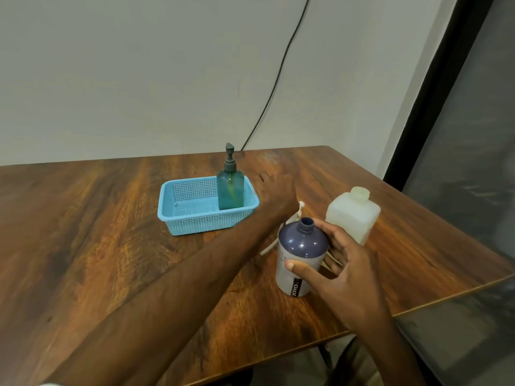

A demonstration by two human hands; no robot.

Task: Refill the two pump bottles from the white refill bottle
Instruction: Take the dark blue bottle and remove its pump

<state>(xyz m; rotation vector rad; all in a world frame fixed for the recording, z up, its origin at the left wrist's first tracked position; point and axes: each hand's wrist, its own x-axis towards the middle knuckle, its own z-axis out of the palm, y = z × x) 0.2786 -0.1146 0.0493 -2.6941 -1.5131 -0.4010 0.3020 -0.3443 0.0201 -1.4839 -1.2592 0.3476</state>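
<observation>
Dark wood-grain table [111, 246] against a plain pale wall, black cable [281, 68] running down it. Right hand [338, 263] wraps the navy round plastic bottle [302, 254], thumb in front, fingers behind; bottle stands upright near the table's right edge, neck open, no pump. Left hand [274, 190] is blurred, reaching past it; can't tell its grip. White pump head with tube [292, 221] lies behind the navy bottle. White square refill bottle [352, 215], uncapped, just right. Teal pump bottle [230, 188] stands in the light-blue perforated plastic basket [195, 218].
</observation>
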